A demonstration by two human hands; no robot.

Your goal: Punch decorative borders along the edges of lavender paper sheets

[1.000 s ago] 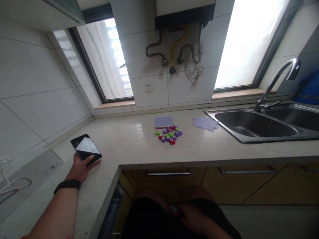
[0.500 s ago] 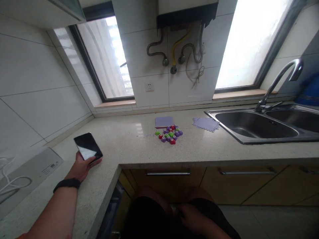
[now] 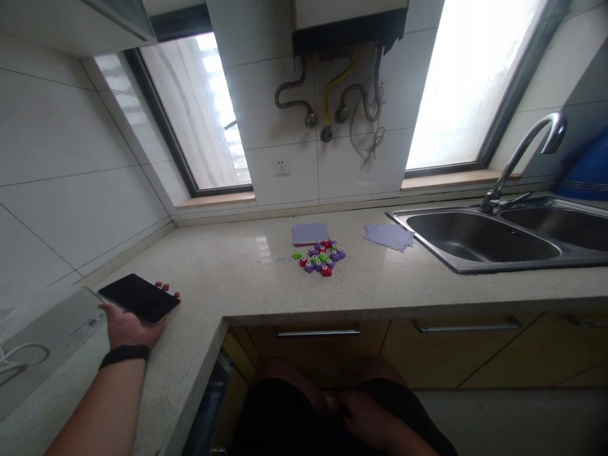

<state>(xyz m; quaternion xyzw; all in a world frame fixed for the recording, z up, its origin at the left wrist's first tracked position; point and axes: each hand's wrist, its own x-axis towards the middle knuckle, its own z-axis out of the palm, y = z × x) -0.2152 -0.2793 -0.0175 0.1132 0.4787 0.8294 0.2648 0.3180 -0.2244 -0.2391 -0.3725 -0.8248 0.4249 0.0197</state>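
My left hand (image 3: 137, 326), with a black band on its wrist, is closed around a dark-screened smartphone (image 3: 140, 297) over the left arm of the counter. The thumb lies along the near edge and the fingertips show past the far right side. My right hand (image 3: 358, 408) rests low between my thighs in shadow; its fingers are too dark to make out. Several small red, green and purple craft punches (image 3: 323, 258) sit in a cluster mid-counter. Behind them lies a stack of purple paper (image 3: 310, 233). More purple sheets with patterned edges (image 3: 390, 237) lie to the right.
A grey-white box (image 3: 71, 329) with a white cable (image 3: 28, 348) on it stands at far left. The steel double sink (image 3: 489, 237) and its tap (image 3: 522, 158) are on the right. Drawers with metal handles (image 3: 317, 333) run under the counter edge.
My left hand has turned the smartphone and moved it left, closer to the box. Its screen has lost the bright reflection. The view has shifted slightly; my right hand stays put.
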